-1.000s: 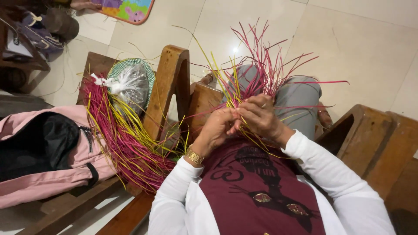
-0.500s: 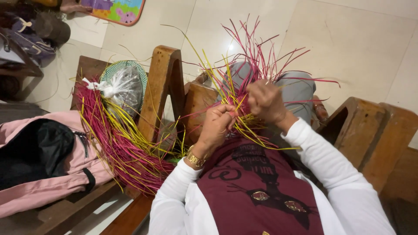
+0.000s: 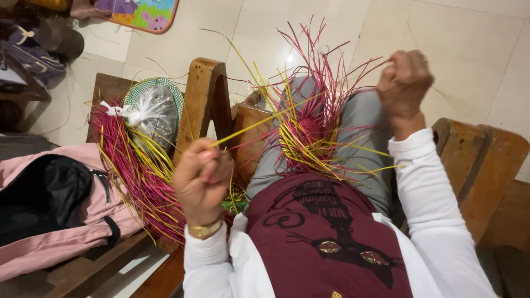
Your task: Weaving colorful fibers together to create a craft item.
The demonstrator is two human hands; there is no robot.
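A partly woven piece of magenta and yellow straw strips (image 3: 307,134) rests on my lap, with loose ends fanning upward. My left hand (image 3: 202,177) is pulled out to the left, fingers closed on a yellow strip (image 3: 251,124) that runs taut to the weave. Up and to the right, my right hand (image 3: 404,81) is shut on a thin magenta strip that leads back to the weave. Both hands are well apart from the woven centre.
A big bundle of magenta and yellow strips (image 3: 141,182) lies on the wooden bench (image 3: 205,105) to my left, beside a tied clear plastic bag (image 3: 155,112) on a green woven tray. A pink backpack (image 3: 49,221) sits at far left. Another wooden armrest (image 3: 480,165) stands at right.
Both hands were together at the weave. They have now drawn apart: the left pulled down-left with a yellow strip, the right up-right with a magenta strip.
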